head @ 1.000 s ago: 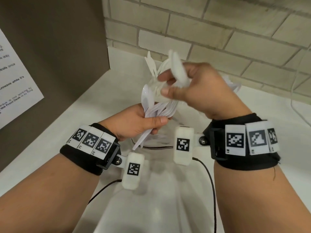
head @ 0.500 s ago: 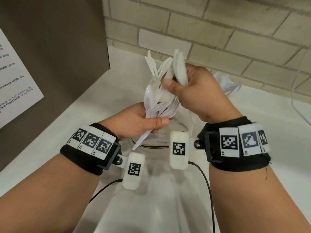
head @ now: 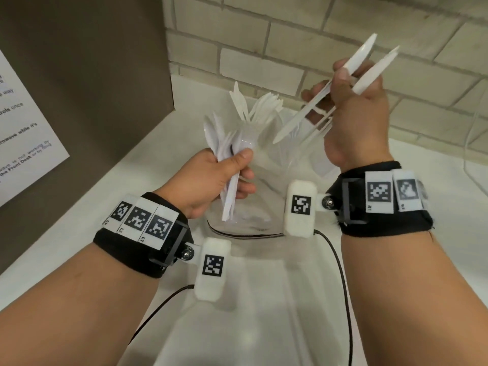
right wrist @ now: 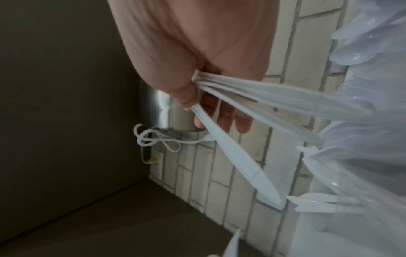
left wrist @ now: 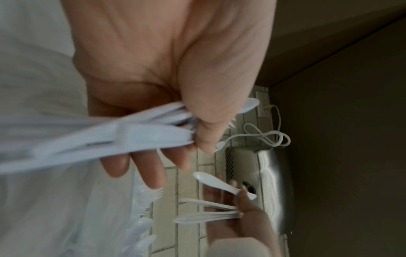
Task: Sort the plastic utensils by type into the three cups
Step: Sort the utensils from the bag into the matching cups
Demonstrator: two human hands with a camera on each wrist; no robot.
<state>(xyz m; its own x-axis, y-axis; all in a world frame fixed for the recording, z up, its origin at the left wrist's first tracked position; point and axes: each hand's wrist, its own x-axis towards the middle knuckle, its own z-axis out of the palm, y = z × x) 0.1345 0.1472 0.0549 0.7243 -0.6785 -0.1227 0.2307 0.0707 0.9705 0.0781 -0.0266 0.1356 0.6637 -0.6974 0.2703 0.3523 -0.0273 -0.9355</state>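
Observation:
My left hand (head: 237, 165) grips a mixed bundle of white plastic utensils (head: 227, 151) above a clear cup (head: 237, 231) on the counter; in the left wrist view the bundle (left wrist: 110, 139) sits under the thumb of that hand (left wrist: 197, 130). My right hand (head: 351, 112) is raised to the right and pinches a few white knives (head: 298, 122), blades pointing down-left. The right wrist view shows these knives (right wrist: 274, 99) fanned out from the right hand (right wrist: 197, 97). Behind stands a clear cup of upright forks (head: 260, 112). Another clear cup (head: 301, 154) is below the right hand.
A brown panel with a paper notice (head: 26, 128) closes the left side. A brick wall (head: 290, 27) runs along the back. A thin white cable (head: 472, 133) hangs at the right. The white counter (head: 264, 326) extends toward me. A steel appliance (left wrist: 263, 173) and a looped cable (left wrist: 263, 137) are farther off.
My right hand has drawn away from the bundle, up and to the right, taking the knives with it. The left hand keeps its grip on the remaining bundle in about the same place.

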